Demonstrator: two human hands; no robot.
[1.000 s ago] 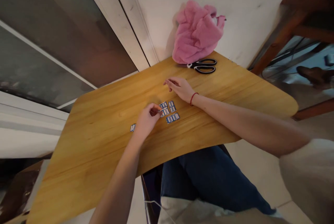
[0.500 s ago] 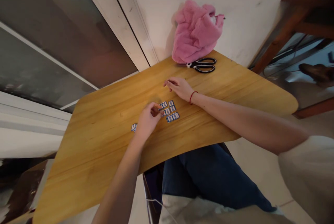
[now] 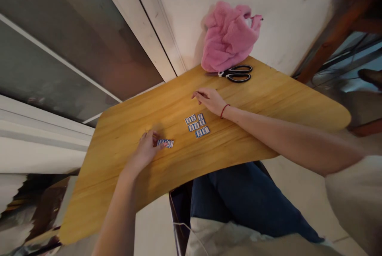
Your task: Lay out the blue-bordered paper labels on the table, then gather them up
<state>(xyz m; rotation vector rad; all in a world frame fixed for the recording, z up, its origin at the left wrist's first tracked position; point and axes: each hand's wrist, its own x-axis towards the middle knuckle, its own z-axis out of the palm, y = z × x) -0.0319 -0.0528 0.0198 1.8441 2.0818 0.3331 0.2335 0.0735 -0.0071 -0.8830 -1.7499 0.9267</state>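
Note:
My left hand (image 3: 147, 147) is low over the left part of the wooden table, beside a short row of small white pieces with blue borders (image 3: 170, 143). Its thumb lies across part of that row, and the fingers are bent but apart from the thumb. To the right lie several more such white-and-blue pieces (image 3: 203, 131), grouped in short strips. Beyond them my right hand (image 3: 210, 100), with a red string on the wrist, rests on the table with loosely bent, parted fingers. Nothing shows in it.
Black-handled scissors (image 3: 237, 74) lie at the back of the table (image 3: 268, 109), blades partly under a pink plush cloth or bag (image 3: 229, 37) against the wall. A glass sliding door (image 3: 98, 49) borders the far left side. My legs (image 3: 238, 196) are below the front edge.
My left hand has moved left from the grouped strips to the separate row, uncovering the strips. My right hand stays in about the same place. The view has shifted slightly.

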